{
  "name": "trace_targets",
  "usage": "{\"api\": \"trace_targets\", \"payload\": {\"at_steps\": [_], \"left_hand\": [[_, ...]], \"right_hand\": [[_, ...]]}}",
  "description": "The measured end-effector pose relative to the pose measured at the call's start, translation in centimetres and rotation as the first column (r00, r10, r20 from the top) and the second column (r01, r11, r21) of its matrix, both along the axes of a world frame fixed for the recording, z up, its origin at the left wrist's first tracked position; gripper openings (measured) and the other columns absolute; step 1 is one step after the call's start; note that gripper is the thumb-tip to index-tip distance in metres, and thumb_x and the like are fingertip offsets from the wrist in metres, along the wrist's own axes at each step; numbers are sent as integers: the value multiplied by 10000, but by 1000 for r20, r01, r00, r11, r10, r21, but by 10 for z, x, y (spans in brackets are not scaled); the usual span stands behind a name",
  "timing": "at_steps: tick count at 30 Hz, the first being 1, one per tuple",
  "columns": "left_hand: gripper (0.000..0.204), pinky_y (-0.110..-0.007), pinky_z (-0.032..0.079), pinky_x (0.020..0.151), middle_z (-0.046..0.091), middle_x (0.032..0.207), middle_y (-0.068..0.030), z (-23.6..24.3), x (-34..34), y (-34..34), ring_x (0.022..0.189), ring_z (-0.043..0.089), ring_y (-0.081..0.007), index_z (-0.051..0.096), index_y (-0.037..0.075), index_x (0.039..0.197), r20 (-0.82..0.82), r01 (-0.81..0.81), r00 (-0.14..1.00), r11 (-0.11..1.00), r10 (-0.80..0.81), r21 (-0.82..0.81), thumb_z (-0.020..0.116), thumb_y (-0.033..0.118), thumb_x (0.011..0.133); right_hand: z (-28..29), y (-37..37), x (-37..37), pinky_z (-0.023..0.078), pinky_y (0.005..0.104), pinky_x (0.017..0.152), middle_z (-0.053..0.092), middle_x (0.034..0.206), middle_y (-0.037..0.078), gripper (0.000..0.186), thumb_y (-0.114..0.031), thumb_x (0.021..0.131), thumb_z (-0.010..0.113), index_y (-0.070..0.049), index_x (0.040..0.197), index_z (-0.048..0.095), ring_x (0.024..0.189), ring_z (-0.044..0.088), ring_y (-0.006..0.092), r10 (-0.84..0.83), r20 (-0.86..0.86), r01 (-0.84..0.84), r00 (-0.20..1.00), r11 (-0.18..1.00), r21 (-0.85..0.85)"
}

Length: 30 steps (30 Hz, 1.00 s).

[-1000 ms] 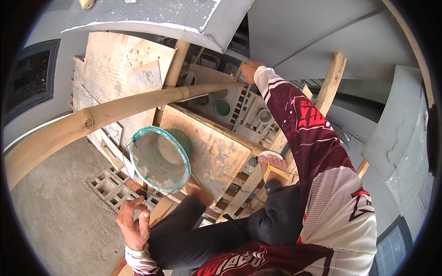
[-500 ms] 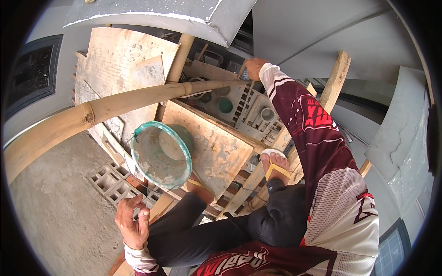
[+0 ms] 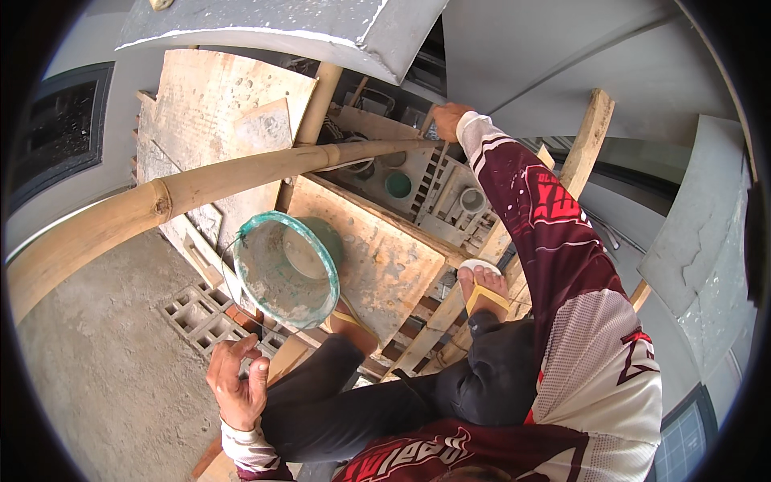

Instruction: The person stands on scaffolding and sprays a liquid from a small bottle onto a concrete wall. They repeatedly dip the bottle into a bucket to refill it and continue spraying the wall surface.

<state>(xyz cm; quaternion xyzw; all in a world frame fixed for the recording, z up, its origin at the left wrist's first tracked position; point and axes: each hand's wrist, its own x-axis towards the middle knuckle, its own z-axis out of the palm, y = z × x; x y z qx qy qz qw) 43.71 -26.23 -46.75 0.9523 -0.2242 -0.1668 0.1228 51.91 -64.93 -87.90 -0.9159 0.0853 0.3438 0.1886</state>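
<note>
My right arm reaches far forward, and my right hand (image 3: 451,121) is closed at the top of a short wooden post (image 3: 429,120), by the far end of a bamboo pole (image 3: 241,178). Its fingertips are mostly hidden. My left hand (image 3: 238,382) hovers at the lower left, palm up, fingers loosely curled and thumb apart, with nothing visible in it. Just beyond its fingertips is the thin wire handle of a green bucket (image 3: 333,269). The bucket is tilted toward me, its inside coated with grey cement, above a stained plywood board (image 3: 385,265).
My sandalled feet (image 3: 486,291) stand on boards and timber slats. Below are a green container (image 3: 397,185) and a white pail (image 3: 472,200). Hollow blocks (image 3: 197,313) lie on the concrete floor (image 3: 104,345). A timber post (image 3: 586,140) leans at right; a grey ledge (image 3: 265,24) hangs ahead.
The view has shifted slightly, so the scene sits a little further right. My left hand has risen slightly toward the bucket. My right hand keeps its place at the post.
</note>
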Motion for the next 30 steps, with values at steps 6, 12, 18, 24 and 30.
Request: {"api": "trace_targets", "payload": {"at_steps": [6,12,18,24,30], "left_hand": [[296,-351,432,628,562,709,-112,0,2,-3,661,552,-246,622,-19,994,2,20,1000,1000,-20,-8,672,234,850],[288,-349,430,633,560,707,-105,1,1,-4,659,550,-249,618,-17,990,0,15,1000,1000,-15,5,682,220,839],[278,-347,429,633,554,703,-99,1,1,-2,653,542,-243,620,-12,986,8,29,1000,1000,-29,3,683,217,841],[274,-346,427,630,550,698,-95,1,0,-3,651,540,-238,622,-9,985,11,27,1000,1000,-27,0,691,210,836],[276,-346,424,621,554,693,-88,2,0,-4,644,537,-232,626,-4,988,23,48,999,999,-48,2,700,209,830]], "right_hand": [[9,-4,-2,516,436,894,644,1160,154,286,-126,846,577,-52,1106,670,1082,616,339,-56,-23,56,998,998,10],[5,-2,-1,507,426,911,631,1180,161,296,-133,841,575,-46,1110,664,1091,608,343,-51,-15,52,999,998,44],[5,-4,0,503,435,899,632,1135,210,340,-151,833,574,-12,1141,617,1072,607,368,2,-34,0,999,999,40],[9,-4,-2,500,441,897,637,1097,242,335,-159,838,567,-1,1129,612,1057,610,383,1,18,-1,1000,999,39],[11,-2,1,498,426,928,620,1194,167,353,-183,837,593,-46,1159,628,1108,597,337,-11,-30,12,999,1000,28]]}}
